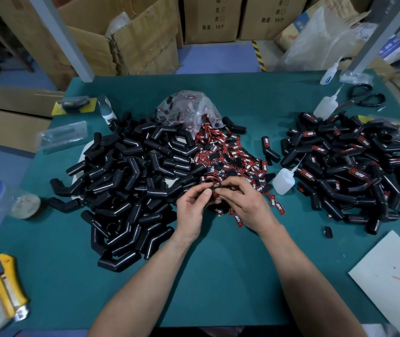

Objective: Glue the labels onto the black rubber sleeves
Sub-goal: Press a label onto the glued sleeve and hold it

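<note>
Two-handed pinch on one sleeve

Left hand and right hand both pinch it, just this side of the label heap. Long axis runs left-right between my fingertips. Red label sits at its left end under my left thumb. Matte black rubber, mostly hidden. Glue bottle stands nearer the right hand.

Black sleeves, red-and-black labels, teal table, yellow knife.
</note>
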Motion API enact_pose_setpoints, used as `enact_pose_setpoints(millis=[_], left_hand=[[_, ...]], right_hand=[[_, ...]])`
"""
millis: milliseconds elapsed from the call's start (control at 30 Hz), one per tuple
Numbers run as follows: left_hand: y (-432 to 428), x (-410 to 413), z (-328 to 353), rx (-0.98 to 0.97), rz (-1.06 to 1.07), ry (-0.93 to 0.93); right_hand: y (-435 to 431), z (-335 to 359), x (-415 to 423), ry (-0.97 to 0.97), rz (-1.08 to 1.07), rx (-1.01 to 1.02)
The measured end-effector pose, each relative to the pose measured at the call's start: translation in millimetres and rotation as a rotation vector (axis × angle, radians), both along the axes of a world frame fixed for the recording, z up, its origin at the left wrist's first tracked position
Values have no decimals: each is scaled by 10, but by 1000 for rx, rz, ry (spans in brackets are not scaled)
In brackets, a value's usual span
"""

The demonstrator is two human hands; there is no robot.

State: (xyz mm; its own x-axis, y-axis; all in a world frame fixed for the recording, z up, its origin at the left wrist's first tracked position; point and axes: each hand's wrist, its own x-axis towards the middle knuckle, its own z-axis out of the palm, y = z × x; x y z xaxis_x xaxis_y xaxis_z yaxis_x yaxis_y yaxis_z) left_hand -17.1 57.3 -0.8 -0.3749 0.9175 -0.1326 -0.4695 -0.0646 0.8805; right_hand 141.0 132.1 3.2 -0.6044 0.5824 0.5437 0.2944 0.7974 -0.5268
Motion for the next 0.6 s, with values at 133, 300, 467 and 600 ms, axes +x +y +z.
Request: enact_pose_setpoints(millis=[133, 300, 467, 600], left_hand=[[9, -3, -17, -9, 2, 34], [15, 3, -8, -21, 26, 52], [31, 14, -35, -67, 64, 87], [34, 17, -18, -72, 78, 97]], right_hand=[[-17, 4, -7, 12, 15, -8], [-24, -28, -30, 60, -15, -9], [-29, -24, -54, 72, -19, -11], [-46, -27, -58, 59, -16, -2]])
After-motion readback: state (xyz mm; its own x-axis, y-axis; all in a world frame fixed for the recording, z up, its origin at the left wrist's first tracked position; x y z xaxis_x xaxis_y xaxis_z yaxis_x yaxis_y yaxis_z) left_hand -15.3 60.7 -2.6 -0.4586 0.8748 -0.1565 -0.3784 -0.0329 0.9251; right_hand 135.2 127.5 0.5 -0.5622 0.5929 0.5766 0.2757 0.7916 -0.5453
